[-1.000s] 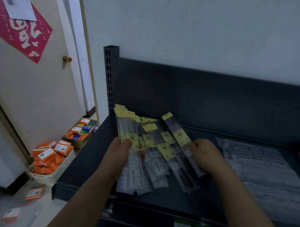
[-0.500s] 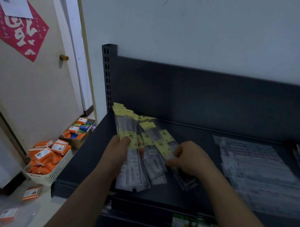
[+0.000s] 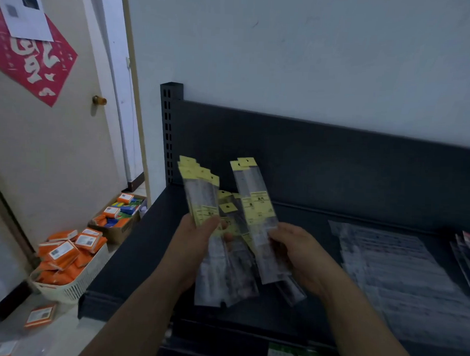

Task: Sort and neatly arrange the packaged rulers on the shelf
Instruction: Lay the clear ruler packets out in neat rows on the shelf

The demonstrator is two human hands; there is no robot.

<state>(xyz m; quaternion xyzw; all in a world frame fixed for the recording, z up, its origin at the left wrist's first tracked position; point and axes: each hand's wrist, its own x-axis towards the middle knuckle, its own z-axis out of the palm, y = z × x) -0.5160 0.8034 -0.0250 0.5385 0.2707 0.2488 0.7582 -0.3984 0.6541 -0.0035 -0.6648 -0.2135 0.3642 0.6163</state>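
My left hand point(image 3: 193, 245) grips a fanned bundle of packaged rulers point(image 3: 201, 195), clear sleeves with yellow header cards, held upright above the dark shelf point(image 3: 135, 257). My right hand point(image 3: 295, 252) pinches a couple of the same ruler packs point(image 3: 256, 210), lifted upright just right of the bundle. A few more packs point(image 3: 229, 207) sit lower between the two groups, and I cannot tell which hand holds them. The lower ends of the sleeves hang below both hands.
A flat pile of clear packaged items point(image 3: 393, 266) lies on the shelf at right, with more packs point(image 3: 465, 249) at the far right edge. A slotted upright post point(image 3: 169, 127) marks the shelf's left end. On the floor stand a white basket point(image 3: 73, 286) of orange boxes and a cardboard box point(image 3: 118, 213).
My right hand has pulled a couple of ruler packs out of the fan and raised them upright. The left hand's bundle has stayed roughly in place.
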